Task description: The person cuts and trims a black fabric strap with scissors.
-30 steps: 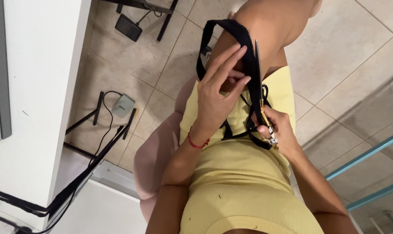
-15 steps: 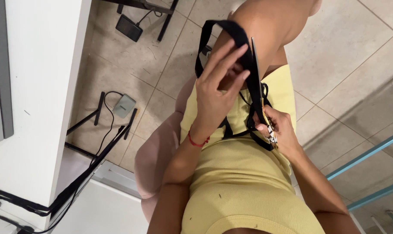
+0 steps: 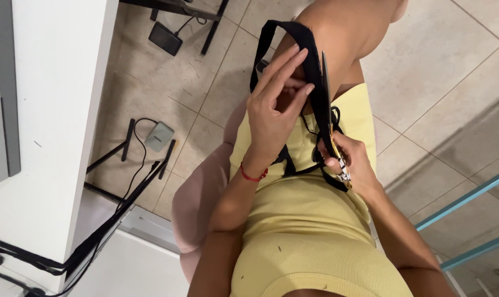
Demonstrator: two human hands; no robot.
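- Barely any shift from the earlier views: left hand keeps its place on the black strap, fingers spread a little flatter along it; right hand remains low beside it.
- Black strap: a fabric band looped over the raised knee, rising from the lap. All places below are given relative to this strap.
- Left hand: laid against the strap's left side, fingers extended and mostly straight, pressing the band rather than closed round it; thumb hidden behind, so a pinch cannot be confirmed.
- Right hand: at the strap's lower end, fingers curled shut around the patterned handles of the scissors.
- Scissors: blades run up along the strap's right edge, nearly parallel to its long axis, tip pointing toward the knee. Whether the blades are parted or already on the fabric cannot be told.
- Key relation: strap lies between the two hands, long axis lap to knee; blade touching or just beside its right edge; right hand nearer the lower end, left hand nearer the middle.
- Count: one strap loop, one pair of scissors, two hands, one red bracelet on the left wrist.
- Left of the strap, well apart: white table, floor cables, small grey box.
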